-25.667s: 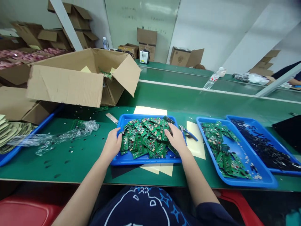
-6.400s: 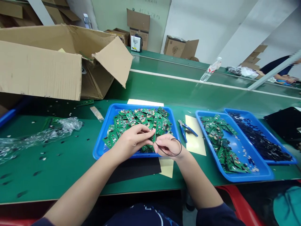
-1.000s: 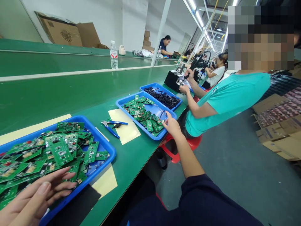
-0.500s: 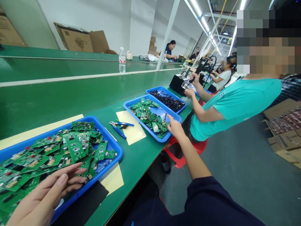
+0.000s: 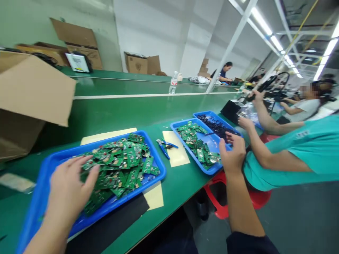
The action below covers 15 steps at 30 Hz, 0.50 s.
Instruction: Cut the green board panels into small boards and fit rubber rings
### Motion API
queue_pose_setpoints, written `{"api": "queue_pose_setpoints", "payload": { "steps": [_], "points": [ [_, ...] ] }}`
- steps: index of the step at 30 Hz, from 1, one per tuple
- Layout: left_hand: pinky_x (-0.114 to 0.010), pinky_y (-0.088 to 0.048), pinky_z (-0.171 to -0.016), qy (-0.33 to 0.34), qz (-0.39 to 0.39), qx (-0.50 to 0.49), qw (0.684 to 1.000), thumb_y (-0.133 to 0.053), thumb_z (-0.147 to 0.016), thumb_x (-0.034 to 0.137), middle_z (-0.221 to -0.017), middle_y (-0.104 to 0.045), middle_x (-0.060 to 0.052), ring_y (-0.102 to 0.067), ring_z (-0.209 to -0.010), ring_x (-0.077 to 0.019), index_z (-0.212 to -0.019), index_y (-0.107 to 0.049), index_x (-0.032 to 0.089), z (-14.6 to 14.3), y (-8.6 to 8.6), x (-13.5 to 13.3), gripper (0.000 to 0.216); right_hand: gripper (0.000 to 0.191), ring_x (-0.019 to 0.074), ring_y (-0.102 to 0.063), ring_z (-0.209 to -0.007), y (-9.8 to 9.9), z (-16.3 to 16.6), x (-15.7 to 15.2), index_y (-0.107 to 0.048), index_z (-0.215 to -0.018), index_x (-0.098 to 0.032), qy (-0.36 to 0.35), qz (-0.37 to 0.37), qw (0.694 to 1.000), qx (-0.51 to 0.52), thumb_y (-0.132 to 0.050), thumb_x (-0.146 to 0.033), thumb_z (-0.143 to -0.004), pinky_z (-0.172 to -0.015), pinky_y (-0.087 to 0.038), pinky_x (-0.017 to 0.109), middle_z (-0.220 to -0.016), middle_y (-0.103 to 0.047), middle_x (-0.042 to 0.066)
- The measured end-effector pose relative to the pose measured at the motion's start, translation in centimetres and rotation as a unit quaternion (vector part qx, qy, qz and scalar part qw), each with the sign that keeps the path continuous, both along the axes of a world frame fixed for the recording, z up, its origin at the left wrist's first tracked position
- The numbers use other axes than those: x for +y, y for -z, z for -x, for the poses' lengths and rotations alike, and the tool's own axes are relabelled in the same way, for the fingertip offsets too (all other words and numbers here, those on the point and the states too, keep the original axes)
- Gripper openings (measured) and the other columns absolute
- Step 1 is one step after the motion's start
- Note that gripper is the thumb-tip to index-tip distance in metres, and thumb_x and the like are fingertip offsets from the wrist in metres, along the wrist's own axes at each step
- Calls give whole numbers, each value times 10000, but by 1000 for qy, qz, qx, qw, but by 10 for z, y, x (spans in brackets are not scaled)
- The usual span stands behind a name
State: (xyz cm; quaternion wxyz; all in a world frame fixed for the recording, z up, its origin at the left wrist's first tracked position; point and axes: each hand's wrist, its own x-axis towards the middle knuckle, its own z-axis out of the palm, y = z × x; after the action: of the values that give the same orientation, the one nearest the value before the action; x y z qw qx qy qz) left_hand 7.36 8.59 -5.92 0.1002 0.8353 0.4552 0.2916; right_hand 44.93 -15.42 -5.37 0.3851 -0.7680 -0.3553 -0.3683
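My left hand (image 5: pixel 70 185) is over the left part of a large blue tray (image 5: pixel 162 169), thumb and fingers apart, touching or just above the heap of green circuit boards (image 5: pixel 129 158). It partly hides the boards under it. My right hand (image 5: pixel 234 151) hangs by the near right edge of a smaller blue tray (image 5: pixel 173 126), thumb and fingers apart and nothing clearly held. More green circuit boards (image 5: pixel 189 134) lie in that tray. Behind it, another blue tray (image 5: pixel 197 114) holds small black parts (image 5: pixel 214 125).
Blue-handled cutters (image 5: pixel 164 150) and a dark tool lie between the trays, partly on yellow paper (image 5: pixel 178 157). A cardboard box (image 5: pixel 37 84) stands at left, a water bottle (image 5: pixel 173 83) farther back. A co-worker in a teal shirt (image 5: pixel 286 155) sits at right on a red stool (image 5: pixel 219 210).
The view has swung left, bringing the cardboard box into sight. My left hand has moved over the boards, and my right hand has drawn back from the smaller tray's boards toward its edge.
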Motion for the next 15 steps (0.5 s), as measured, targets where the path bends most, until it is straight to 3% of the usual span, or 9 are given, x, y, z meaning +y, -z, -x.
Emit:
{"api": "queue_pose_setpoints", "payload": {
  "steps": [4,9,12,15],
  "points": [
    [-469,-376,-965,8,2,57,998,-353,-776,454,-1064,-604,-245,-528,-1072,-366,-1013,-614,32,-10,-3,-8,549,297,226,-615,-796,4,-16,18,-580,-1001,-161,-41,-11,992,120,-522,-303,-747,-714,-534,406,-867,-621,95],
    [-473,-390,-962,17,-18,51,998,-335,-792,455,-1057,-618,-254,-539,-1082,-364,-1003,-604,28,-11,-1,-13,548,309,212,-633,-780,14,-22,20,-551,-968,-161,-77,-53,971,221,-544,-342,-719,-698,-545,386,-858,-640,100],
    [-498,-423,-921,32,-5,45,998,-305,-790,486,-1059,-630,-198,-557,-1080,-359,-1012,-568,78,-13,-3,-13,534,466,204,-640,-782,16,-21,10,-476,-1119,-153,-85,-80,961,253,-561,-356,-709,-709,-543,378,-872,-653,105],
    [-530,-423,-823,54,-9,45,997,-220,-808,477,-1082,-605,-118,-503,-1145,-383,-1041,-513,95,-14,-6,-15,535,738,184,-647,-764,21,-16,-12,-251,-1356,-162,-106,-50,953,281,-568,-353,-717,-739,-540,365,-951,-650,110]
  ]
}}
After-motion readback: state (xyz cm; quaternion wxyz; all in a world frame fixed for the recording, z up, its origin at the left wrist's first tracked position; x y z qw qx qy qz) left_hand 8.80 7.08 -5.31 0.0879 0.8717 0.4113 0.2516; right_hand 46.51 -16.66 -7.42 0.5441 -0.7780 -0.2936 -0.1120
